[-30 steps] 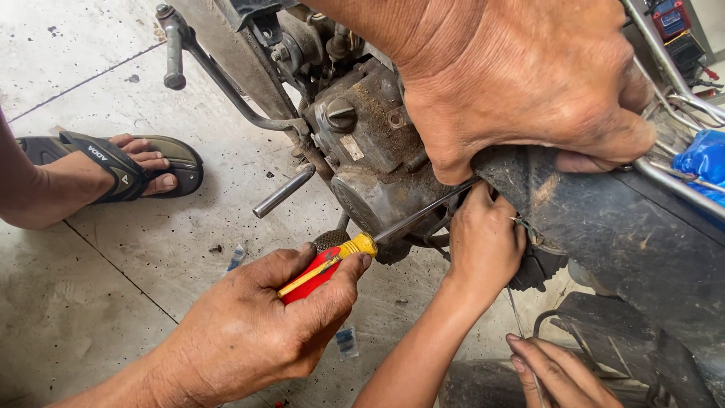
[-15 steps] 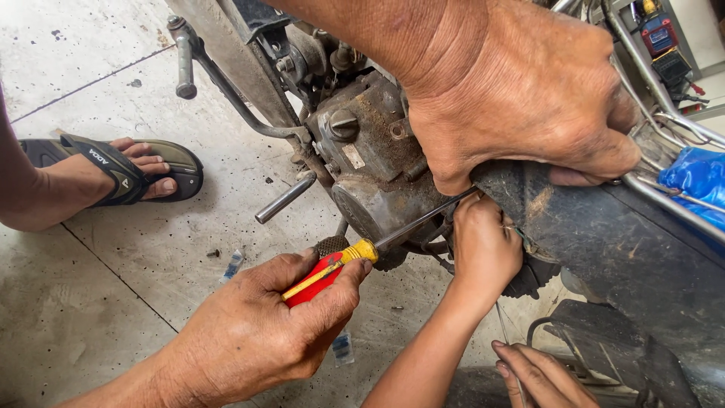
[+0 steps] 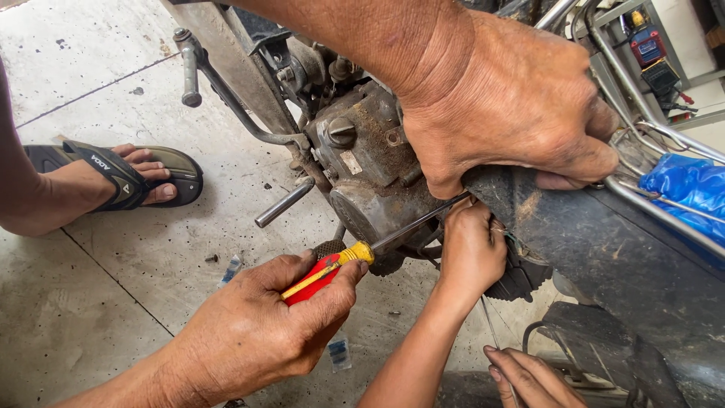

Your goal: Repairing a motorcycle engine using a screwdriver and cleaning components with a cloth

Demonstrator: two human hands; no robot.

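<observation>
Left hand (image 3: 264, 340) closed around red-and-yellow screwdriver (image 3: 332, 264) handle; shaft angles up to the grimy engine case (image 3: 370, 174), tip hidden under the right hand (image 3: 513, 106). Right hand clamped over dark seat edge (image 3: 604, 242). Another person's hand (image 3: 472, 249) reaches just below the shaft's tip. Sandalled foot (image 3: 113, 177) on concrete floor (image 3: 91, 302), well apart.

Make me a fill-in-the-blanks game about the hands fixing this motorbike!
1. The left hand holds a screwdriver with a red and ______ handle.
2. The right hand presses down on the black ______ of the motorbike.
3. A co-worker's hand reaches in just below the engine, close to the screwdriver's ______.
4. A foot on the concrete floor wears a ______.

Missing words: yellow; seat; tip; sandal
</observation>
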